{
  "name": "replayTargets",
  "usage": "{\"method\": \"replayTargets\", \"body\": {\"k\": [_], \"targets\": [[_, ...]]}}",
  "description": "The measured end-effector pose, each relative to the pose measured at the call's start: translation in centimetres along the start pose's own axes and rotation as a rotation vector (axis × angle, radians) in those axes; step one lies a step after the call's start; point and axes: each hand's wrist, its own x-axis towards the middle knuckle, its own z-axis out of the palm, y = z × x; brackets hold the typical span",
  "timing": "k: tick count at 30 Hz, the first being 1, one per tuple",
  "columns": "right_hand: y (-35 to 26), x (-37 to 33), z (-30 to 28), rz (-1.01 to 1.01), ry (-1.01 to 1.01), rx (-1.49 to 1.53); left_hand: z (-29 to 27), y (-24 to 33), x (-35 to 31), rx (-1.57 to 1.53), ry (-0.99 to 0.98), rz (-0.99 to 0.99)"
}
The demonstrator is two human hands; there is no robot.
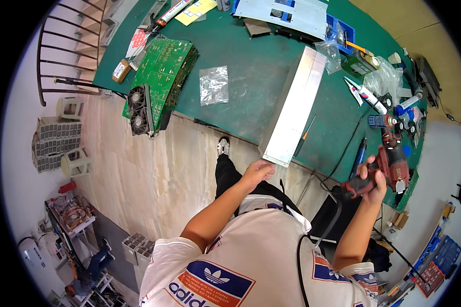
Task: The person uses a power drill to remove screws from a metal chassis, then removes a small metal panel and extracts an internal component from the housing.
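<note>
A long silver metal case point(296, 106) lies across the near part of the green bench, its near end reaching the bench edge. My left hand point(257, 175) is at that end, by the near left corner, with its fingers curled together. Whatever they may hold is hidden. At the right, my right hand point(372, 180) grips a red and black power drill point(394, 166) by its handle, near the bench's right edge. A screwdriver point(305, 136) with an orange and black handle lies along the case's right side.
A green circuit board with fans point(161, 77) overhangs the bench point(241, 115) at left. A clear plastic bag point(213, 86) lies between board and case. Tubes, a spray can point(381, 121) and a black cable point(349, 144) are at right. A person point(89, 271) is far off, lower left.
</note>
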Motion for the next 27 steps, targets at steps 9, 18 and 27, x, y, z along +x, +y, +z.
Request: {"method": "replayTargets", "body": {"k": [9,18,27], "targets": [[0.0,-6.8,5.6,0.058,-0.117,-1.300,-1.0,4.0,0.4,-0.086,-0.203,-0.112],[1.4,-8.0,12.5,0.166,-0.171,-1.324,0.2,6.0,0.2,-0.223,-0.269,-0.167],[1.7,-6.0,17.3,0.344,-0.094,-1.176,-1.1,5.9,0.6,-0.113,-0.336,-0.191]]}}
